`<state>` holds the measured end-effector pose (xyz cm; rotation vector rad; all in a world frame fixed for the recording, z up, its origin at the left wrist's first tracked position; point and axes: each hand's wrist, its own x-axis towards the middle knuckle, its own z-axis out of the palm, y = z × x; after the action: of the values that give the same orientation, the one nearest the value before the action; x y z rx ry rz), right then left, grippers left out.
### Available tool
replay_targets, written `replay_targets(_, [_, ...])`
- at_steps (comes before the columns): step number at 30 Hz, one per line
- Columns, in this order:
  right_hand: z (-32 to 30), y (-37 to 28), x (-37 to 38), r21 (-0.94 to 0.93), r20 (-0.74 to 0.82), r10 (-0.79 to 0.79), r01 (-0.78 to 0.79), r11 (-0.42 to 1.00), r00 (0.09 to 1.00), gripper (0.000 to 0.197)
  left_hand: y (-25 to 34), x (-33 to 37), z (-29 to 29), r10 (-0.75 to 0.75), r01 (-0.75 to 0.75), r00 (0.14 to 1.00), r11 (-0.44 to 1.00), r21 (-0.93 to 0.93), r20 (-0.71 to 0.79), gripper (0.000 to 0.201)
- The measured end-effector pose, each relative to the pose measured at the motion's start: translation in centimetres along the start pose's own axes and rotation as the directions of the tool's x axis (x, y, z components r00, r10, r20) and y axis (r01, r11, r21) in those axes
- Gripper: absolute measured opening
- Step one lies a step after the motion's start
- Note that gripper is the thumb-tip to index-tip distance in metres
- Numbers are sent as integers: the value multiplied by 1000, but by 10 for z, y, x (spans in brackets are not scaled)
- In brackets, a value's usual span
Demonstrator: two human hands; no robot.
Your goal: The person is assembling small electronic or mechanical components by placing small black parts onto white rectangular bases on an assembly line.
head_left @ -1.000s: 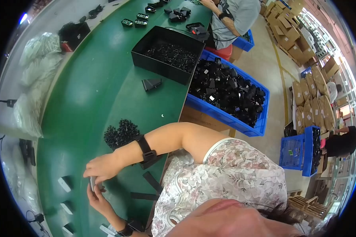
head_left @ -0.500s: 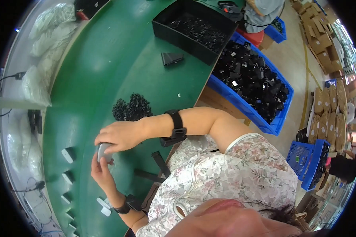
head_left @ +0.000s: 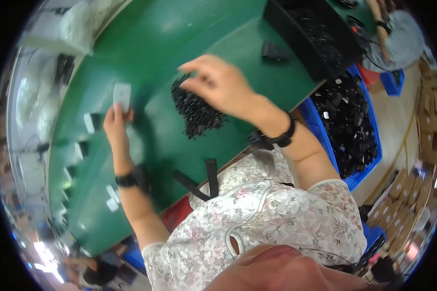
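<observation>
My left hand (head_left: 114, 125) holds a small flat white piece (head_left: 122, 95) upright above the green table (head_left: 170, 43). My right hand (head_left: 219, 85) hovers over a heap of small black parts (head_left: 195, 110) in the middle of the table, fingers pinched together near the heap's far edge; whether a part sits between them I cannot tell because of blur. Both wrists carry black bands.
A black tray of parts (head_left: 310, 34) stands at the far right of the table, a lone black part (head_left: 274, 51) beside it. A blue crate of black parts (head_left: 347, 121) sits off the table's right edge. White pieces (head_left: 88, 122) line the left. Another person (head_left: 398, 36) works further up.
My right hand has left my left hand and moved up and right onto the heap of black parts. My left hand has lifted the white piece. The camera view has shifted.
</observation>
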<state>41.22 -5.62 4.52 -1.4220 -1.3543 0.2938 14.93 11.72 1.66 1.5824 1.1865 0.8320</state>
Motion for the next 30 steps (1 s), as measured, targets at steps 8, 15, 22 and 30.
replay_targets(8, [-51, 24, -19, -243, 0, 138, -134, 961, 990, 20, -33, 77, -35, -253, 252, 967, 967, 44, 22, 41])
replay_targets(15, [-7, 15, -32, -371, 333, -1, 132, 919, 943, 19, -28, 46, -23, 185, 65, 921, 792, 606, -342, 56])
replay_targets(22, [1, 13, -26, -286, 375, -87, 205, 936, 923, 11, 12, -118, -13, 453, -193, 881, 608, 770, -137, 22])
replay_targets(30, [-2, 11, -18, -428, 304, -91, 222, 876, 948, 11, -60, -179, -136, 487, 299, 756, 339, 892, -438, 23])
